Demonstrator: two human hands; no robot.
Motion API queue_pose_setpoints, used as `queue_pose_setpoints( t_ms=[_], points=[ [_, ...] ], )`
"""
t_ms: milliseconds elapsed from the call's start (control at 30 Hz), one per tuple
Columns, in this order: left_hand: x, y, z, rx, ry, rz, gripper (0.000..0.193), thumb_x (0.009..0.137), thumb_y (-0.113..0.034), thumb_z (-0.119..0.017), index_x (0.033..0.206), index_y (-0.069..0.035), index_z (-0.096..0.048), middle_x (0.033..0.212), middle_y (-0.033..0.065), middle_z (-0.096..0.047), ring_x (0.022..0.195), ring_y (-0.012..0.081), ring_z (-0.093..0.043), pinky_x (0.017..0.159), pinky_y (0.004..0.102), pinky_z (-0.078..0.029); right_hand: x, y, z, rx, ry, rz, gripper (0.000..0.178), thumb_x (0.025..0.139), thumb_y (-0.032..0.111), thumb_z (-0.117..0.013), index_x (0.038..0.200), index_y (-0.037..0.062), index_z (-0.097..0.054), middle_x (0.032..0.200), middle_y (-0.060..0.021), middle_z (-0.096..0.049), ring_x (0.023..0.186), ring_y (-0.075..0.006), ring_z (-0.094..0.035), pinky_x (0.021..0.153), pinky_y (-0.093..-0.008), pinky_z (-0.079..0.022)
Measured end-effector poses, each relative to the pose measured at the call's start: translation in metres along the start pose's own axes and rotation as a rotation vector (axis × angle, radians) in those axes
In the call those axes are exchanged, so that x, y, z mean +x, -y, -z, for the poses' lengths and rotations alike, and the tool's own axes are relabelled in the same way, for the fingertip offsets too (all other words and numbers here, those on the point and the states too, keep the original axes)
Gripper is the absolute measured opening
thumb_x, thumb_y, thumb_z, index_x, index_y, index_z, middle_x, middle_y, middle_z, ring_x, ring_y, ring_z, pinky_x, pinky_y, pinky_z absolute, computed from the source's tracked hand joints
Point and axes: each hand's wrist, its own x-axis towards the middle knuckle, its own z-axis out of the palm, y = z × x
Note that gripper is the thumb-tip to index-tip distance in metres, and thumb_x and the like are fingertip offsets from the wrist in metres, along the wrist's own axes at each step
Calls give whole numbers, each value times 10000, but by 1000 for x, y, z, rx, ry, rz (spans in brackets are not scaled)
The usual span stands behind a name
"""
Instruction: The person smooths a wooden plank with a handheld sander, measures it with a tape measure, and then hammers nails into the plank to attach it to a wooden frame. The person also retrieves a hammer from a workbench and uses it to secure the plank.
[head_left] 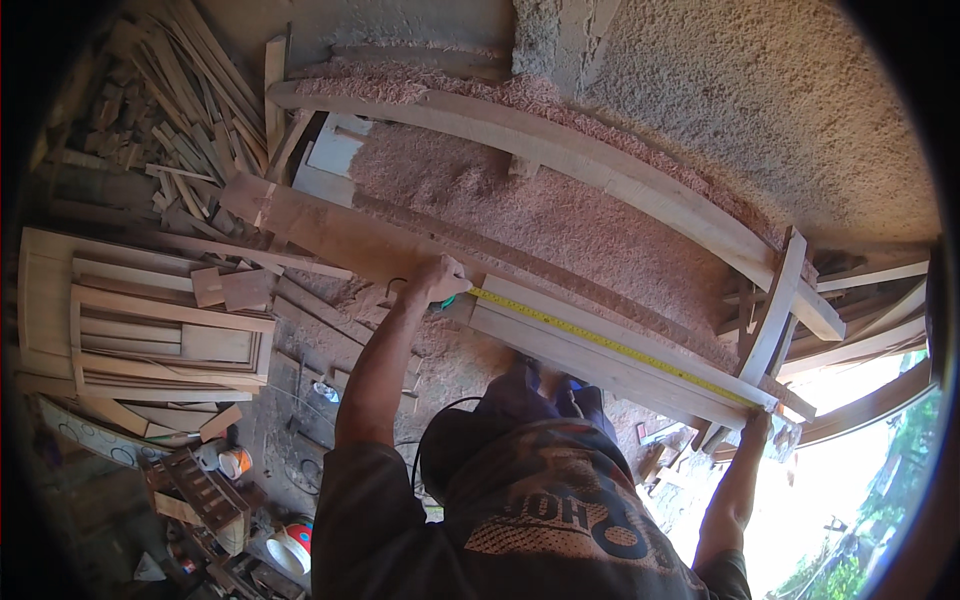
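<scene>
A yellow tape measure (600,347) is stretched along a long pale wooden board (570,334). My left hand (440,280) is closed at the tape's left end, with a bit of green showing beneath the fingers. At the board's right end, my right hand (756,428) is closed by the other end of the tape; its fingers are partly hidden. The board lies across a workbench, slanting down to the right. Beside my left hand, a wider reddish-brown plank (350,238) reaches toward the upper left.
Pink wood shavings (480,195) cover the area behind the board, below a long curved beam (560,145). Crossed timbers (780,300) stand at right. Offcuts (190,110) are heaped at upper left, above stacked wooden frames (170,340). A white-and-red bucket (290,548) stands at lower left.
</scene>
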Motion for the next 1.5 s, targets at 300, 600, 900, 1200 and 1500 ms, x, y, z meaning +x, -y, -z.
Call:
queue_pose_setpoints(
  t_ms=[300, 600, 900, 1200, 1500],
  points=[
    [-4, 5, -3, 55, -40, -27, 318, 788, -377, -762, 898, -81, -798, 896, 174, -763, 849, 331, -739, 793, 437, -565, 2, -2, -15, 68, -23, 18, 101, 910, 5, -656, 1001, -30, -681, 902, -208, -674, 833, -322, -670, 765, -430, -530],
    [-2, 3, -4, 99, -60, -59, 306, 799, -392, -738, 870, -101, -801, 860, 148, -763, 829, 331, -735, 788, 456, -559, 7, 5, -10, 157, -31, -73, 119, 917, 6, -646, 1025, -28, -680, 914, -187, -676, 835, -294, -661, 761, -420, -536],
    [-5, -5, 1, 133, -23, -6, 320, 819, -405, -733, 903, -104, -804, 905, 153, -767, 872, 326, -736, 813, 450, -558, 11, 3, -15, 244, -29, -138, 137, 923, 8, -637, 1049, -26, -679, 927, -167, -679, 837, -267, -652, 758, -410, -542],
    [-2, -3, -4, 96, -21, -11, 311, 818, -389, -733, 883, -92, -800, 899, 160, -766, 866, 332, -737, 809, 453, -559, 11, 1, -16, 341, -34, -219, 156, 930, 10, -628, 1073, -24, -678, 940, -146, -681, 839, -239, -643, 755, -400, -547],
    [-3, 3, 4, 93, -34, -67, 312, 821, -373, -746, 879, -70, -793, 849, 155, -758, 774, 323, -730, 746, 445, -558, 1, -14, -40, 740, -39, -411, 175, 936, 12, -618, 1097, -22, -676, 953, -126, -683, 841, -212, -634, 752, -390, -553]
  ],
)
